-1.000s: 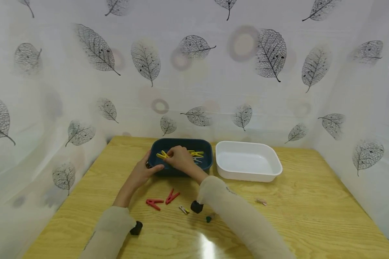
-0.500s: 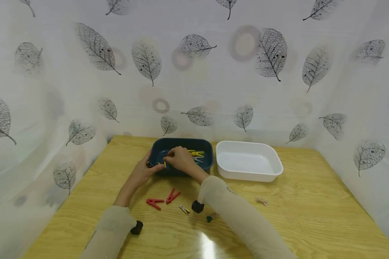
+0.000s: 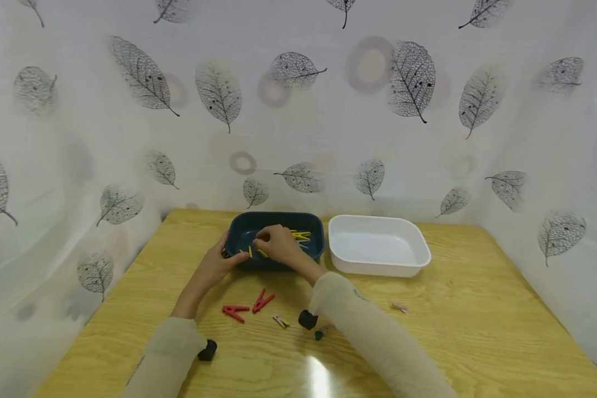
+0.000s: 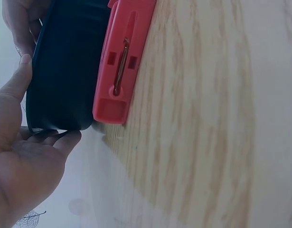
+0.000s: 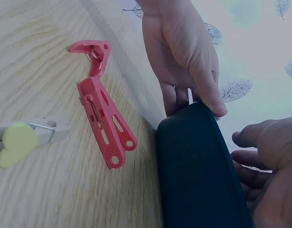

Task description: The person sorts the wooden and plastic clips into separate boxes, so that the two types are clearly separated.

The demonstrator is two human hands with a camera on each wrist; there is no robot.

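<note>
At the back of the table my left hand [image 3: 216, 261] grips the left end of a dark blue plastic tub [image 3: 278, 266]; its thumb lies over the rim and its fingers lie outside. Inside, beside that thumb, is a yellow clothespin [image 3: 250, 251], partly hidden. My right hand [image 3: 278, 244] is over the tub with its fingers bent, and a bit of yellow clothespin [image 3: 262, 252] shows just beneath them. I cannot tell whether they pinch it. In the right wrist view, the tub wall [image 5: 198, 171] hides what lies below the right hand [image 5: 283, 166]. More yellow clothespins [image 3: 301, 235] lie right of the hand.
A white tub [image 3: 378, 268] stands to the right. In front of the blue tub lie two red clothespins [image 3: 235, 312] [image 3: 263, 301], a small clip with a yellow-green heart [image 5: 20, 145], a green-topped piece [image 3: 319, 335] and a small pinkish clip [image 3: 399, 307]. A leaf-patterned curtain [image 3: 298, 121] rises behind.
The right hand has lowered the yellow clothespin it held into the tub's left part, near the left thumb, then shifted slightly right. The left hand keeps its grip on the tub.
</note>
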